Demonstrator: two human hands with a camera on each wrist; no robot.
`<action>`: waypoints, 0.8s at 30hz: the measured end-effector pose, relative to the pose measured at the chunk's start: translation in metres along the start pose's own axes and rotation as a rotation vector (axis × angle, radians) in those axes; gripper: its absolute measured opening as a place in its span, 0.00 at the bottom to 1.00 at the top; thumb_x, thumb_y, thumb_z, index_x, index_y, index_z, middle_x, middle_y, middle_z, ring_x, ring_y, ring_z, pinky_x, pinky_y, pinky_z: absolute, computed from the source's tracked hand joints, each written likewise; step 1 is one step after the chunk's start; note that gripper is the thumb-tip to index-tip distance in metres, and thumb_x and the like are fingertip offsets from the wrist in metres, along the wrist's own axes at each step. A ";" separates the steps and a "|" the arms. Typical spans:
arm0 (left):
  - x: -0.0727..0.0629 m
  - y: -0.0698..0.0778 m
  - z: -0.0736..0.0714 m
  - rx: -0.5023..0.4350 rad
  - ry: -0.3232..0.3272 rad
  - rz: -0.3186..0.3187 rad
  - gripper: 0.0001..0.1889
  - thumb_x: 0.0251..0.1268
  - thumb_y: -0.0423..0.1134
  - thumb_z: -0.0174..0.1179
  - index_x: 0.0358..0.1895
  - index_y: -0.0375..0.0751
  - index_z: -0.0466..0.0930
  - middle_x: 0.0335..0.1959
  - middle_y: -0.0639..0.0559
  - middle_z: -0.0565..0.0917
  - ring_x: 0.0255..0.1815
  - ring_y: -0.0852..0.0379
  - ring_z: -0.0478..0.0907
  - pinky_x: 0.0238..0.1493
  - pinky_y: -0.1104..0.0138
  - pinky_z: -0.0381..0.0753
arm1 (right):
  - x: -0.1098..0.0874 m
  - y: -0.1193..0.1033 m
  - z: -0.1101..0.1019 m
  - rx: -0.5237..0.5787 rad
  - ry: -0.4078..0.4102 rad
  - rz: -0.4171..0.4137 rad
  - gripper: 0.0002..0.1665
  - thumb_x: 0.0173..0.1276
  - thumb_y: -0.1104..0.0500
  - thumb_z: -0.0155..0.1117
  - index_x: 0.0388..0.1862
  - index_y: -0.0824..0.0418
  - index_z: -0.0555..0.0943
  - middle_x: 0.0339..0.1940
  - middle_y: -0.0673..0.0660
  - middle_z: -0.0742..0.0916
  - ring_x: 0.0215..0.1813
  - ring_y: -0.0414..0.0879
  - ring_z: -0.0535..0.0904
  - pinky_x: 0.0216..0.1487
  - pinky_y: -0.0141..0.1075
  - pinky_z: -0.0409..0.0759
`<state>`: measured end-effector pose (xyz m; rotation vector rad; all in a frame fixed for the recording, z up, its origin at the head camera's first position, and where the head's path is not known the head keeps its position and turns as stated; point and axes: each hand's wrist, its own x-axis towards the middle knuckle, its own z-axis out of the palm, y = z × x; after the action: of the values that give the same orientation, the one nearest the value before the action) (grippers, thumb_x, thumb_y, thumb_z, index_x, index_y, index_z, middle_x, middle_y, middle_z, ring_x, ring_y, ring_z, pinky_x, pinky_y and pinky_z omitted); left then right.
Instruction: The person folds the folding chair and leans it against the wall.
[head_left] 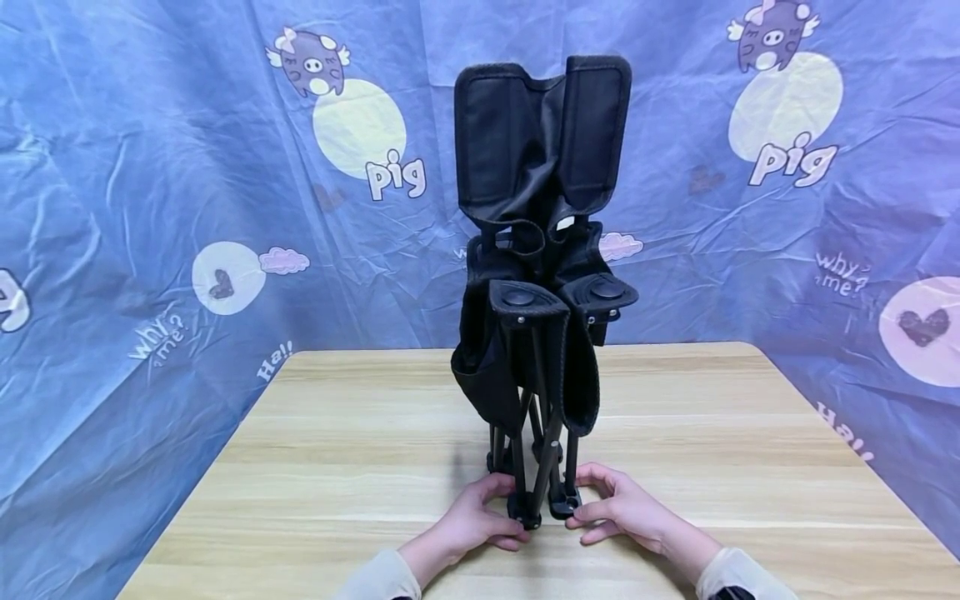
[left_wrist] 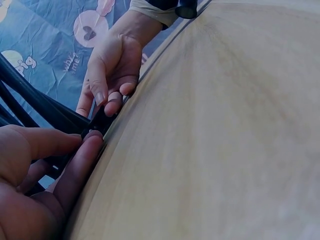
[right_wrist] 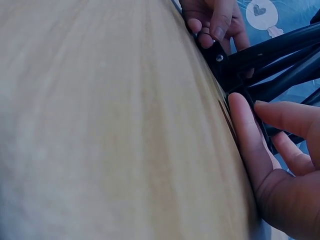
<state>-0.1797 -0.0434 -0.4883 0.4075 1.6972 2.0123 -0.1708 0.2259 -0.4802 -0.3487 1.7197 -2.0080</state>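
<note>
A folded black camping chair stands upright on the table in the head view, its fabric back on top and its thin legs bunched below. My left hand grips the front left foot, fingers curled about it low at the tabletop. On the other side, my right hand holds the front right foot between thumb and fingers. The left wrist view shows the left hand pinching the black plastic foot close up. In the right wrist view, dark leg tubes run beyond the right hand.
The chair's weight rests on a light wooden table. Behind and beside it hangs a blue cloth printed with pigs and words. The two rear feet stand farther back on the tabletop.
</note>
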 end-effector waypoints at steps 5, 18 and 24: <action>0.000 0.000 0.002 -0.011 0.010 0.010 0.33 0.50 0.10 0.59 0.63 0.22 0.65 0.55 0.36 0.73 0.32 0.38 0.86 0.34 0.60 0.88 | 0.000 -0.001 0.001 0.006 -0.001 0.005 0.31 0.63 0.74 0.62 0.61 0.80 0.60 0.60 0.65 0.72 0.43 0.56 0.86 0.42 0.44 0.88; 0.001 -0.001 0.002 -0.006 0.025 0.040 0.34 0.49 0.10 0.58 0.63 0.22 0.64 0.52 0.37 0.75 0.31 0.39 0.86 0.32 0.61 0.88 | 0.004 -0.003 0.000 -0.008 -0.020 -0.006 0.31 0.61 0.75 0.62 0.61 0.80 0.61 0.57 0.62 0.75 0.42 0.55 0.86 0.45 0.44 0.87; 0.002 -0.001 0.001 0.002 0.020 0.049 0.34 0.49 0.10 0.58 0.64 0.22 0.64 0.53 0.36 0.75 0.31 0.38 0.86 0.33 0.59 0.88 | 0.006 -0.003 -0.001 -0.003 -0.010 0.004 0.31 0.61 0.77 0.61 0.60 0.80 0.61 0.57 0.64 0.74 0.41 0.55 0.87 0.44 0.43 0.87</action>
<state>-0.1808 -0.0409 -0.4896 0.4345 1.7165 2.0563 -0.1773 0.2242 -0.4779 -0.3547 1.7160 -1.9981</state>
